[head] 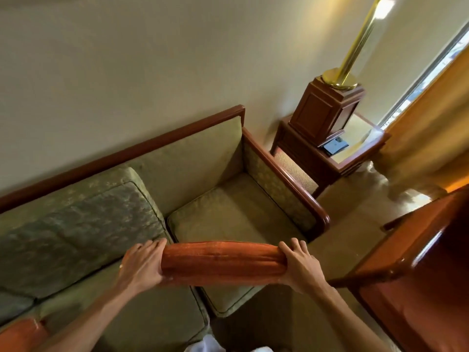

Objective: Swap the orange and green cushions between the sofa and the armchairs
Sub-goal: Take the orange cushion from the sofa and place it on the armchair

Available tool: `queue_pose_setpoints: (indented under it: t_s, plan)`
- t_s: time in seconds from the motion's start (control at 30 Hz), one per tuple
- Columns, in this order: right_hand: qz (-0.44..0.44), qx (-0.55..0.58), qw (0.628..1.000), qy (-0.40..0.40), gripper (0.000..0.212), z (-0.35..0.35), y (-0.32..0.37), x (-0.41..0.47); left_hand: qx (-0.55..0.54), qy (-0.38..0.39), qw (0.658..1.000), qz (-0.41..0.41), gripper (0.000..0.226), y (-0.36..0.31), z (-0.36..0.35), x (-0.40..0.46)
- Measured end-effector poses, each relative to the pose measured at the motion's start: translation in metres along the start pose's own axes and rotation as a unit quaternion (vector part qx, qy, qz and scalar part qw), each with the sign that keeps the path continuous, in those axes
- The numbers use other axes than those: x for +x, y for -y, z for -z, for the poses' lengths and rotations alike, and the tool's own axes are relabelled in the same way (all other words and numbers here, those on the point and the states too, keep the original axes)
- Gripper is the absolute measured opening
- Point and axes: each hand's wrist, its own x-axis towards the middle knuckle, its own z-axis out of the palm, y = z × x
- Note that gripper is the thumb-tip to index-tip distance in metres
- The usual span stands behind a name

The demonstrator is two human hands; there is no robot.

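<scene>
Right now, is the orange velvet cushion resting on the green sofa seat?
No, both hands, left hand and right hand, grip the orange velvet cushion by its ends above the green sofa.

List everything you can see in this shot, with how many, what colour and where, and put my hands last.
orange cushion: one, orange, held over the right sofa seat.
second orange cushion: one, orange, bottom left corner, partly seen.
green cushion: one, green patterned, against the sofa back on the left.
sofa: one, olive green with dark wood trim, along the wall.
side table: one, brown wood, right of the sofa.
lamp: one, brass on a wooden base, on the side table.
phone: one, dark, on the side table.
curtain: one, orange, far right.
hands: left hand and right hand grip the orange cushion's ends.
</scene>
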Motion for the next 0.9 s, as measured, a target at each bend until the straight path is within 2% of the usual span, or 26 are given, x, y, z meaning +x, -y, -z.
queue_pose_setpoints:
  t_s: [0.13,0.2,0.33,0.53,0.67,0.9]
  plan:
    - [-0.034,0.003,0.999,-0.013,0.071,0.020,-0.054,-0.054,0.004,-0.011,0.998,-0.067,0.088,-0.054,0.045,0.006]
    - [-0.059,0.015,0.998,-0.020,0.074,0.034,-0.089,-0.080,0.013,-0.024,0.994,-0.101,0.081,-0.097,0.068,0.014]
    - [-0.113,0.057,0.991,-0.052,0.078,0.059,-0.167,-0.143,0.021,-0.046,0.983,-0.179,0.082,-0.192,0.102,0.031]
    - [-0.201,0.063,0.965,-0.158,0.071,0.096,-0.274,-0.258,0.054,-0.080,0.944,-0.314,0.067,-0.358,0.157,0.051]
    - [-0.256,0.060,0.943,-0.202,0.075,0.128,-0.340,-0.319,0.033,-0.113,0.916,-0.383,0.071,-0.457,0.197,0.061]
    - [-0.347,0.061,0.897,-0.265,0.078,0.176,-0.449,-0.417,-0.030,-0.103,0.878,-0.466,0.072,-0.634,0.254,0.078]
